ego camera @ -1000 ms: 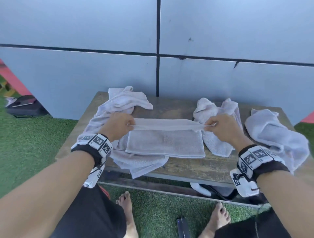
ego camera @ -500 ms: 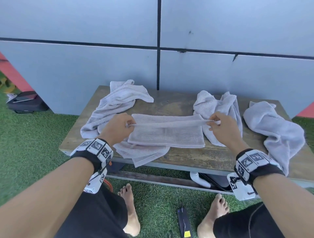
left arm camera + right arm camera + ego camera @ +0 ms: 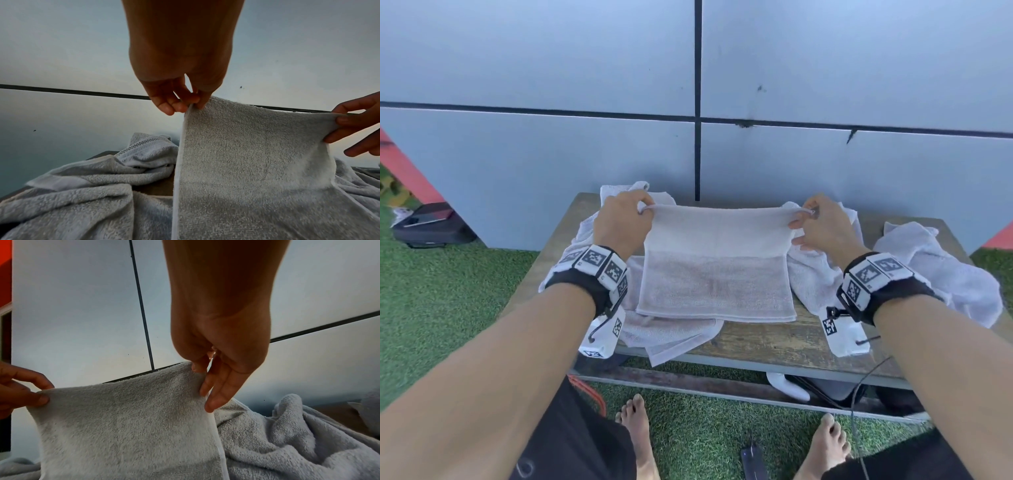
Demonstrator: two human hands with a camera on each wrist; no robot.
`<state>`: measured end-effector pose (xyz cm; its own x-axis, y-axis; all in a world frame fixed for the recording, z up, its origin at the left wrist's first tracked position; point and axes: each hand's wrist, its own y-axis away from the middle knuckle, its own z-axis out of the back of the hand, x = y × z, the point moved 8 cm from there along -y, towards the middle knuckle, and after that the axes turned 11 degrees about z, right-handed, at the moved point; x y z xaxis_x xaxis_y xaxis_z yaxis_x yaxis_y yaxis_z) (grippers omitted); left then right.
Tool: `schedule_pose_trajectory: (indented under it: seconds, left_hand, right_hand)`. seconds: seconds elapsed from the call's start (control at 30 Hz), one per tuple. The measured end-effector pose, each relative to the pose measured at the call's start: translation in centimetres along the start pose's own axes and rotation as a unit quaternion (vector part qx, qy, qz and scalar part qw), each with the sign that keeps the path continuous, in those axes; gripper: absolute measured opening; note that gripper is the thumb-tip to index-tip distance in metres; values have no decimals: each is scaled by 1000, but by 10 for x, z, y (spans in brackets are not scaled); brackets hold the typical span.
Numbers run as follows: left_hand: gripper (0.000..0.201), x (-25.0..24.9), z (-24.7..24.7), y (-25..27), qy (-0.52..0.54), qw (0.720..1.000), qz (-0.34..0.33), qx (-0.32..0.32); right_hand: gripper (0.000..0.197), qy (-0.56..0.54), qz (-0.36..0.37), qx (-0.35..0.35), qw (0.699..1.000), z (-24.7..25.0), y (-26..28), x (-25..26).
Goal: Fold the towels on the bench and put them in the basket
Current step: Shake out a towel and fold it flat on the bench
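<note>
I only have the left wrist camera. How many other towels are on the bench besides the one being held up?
Observer: The head view shows three crumpled heaps: a left towel, a middle towel by the right wrist, and an end towel at the bench's right end.
Operator: Is the held one hanging free?
Observer: No. The held towel has its lower half flat on the bench, partly overlapping the left towel.
Operator: How does the right hand grip it?
Observer: In the right wrist view the right hand pinches the top corner, with the other fingers straight along the side edge.
</note>
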<state>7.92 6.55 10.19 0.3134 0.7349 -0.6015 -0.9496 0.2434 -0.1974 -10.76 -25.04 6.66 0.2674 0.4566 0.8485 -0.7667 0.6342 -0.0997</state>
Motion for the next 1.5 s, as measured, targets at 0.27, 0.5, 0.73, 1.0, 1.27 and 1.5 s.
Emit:
schedule_pose_trajectory:
  seconds: [0.27,0.5,0.73,1.0,1.27,1.5]
  left_hand:
    - [14,28,-13,19,10,999,-22,47]
    - [9,68,-44,66,-79,974,-38,210]
    - [13,81,-58,87,-182,955,-41,232]
    - [2,79,-58,88,-225,947,-52,224]
    - [14,64,-75,85,-268,921,-44,278]
    - [33,-7,-129,80,-119,966,-118,198]
  right_hand:
    - [16,55,46,41,997,-1,13,-11]
    - [13,226,16,179,957,-12,66,-53]
    - [22,343,49,192,918,-21,97,-74]
    - [9,405,80,186,892,-25,111,-65]
    - [20,395,38,167,903,-25,103,-40]
    - [42,308,171,193,916,-113,74,-3]
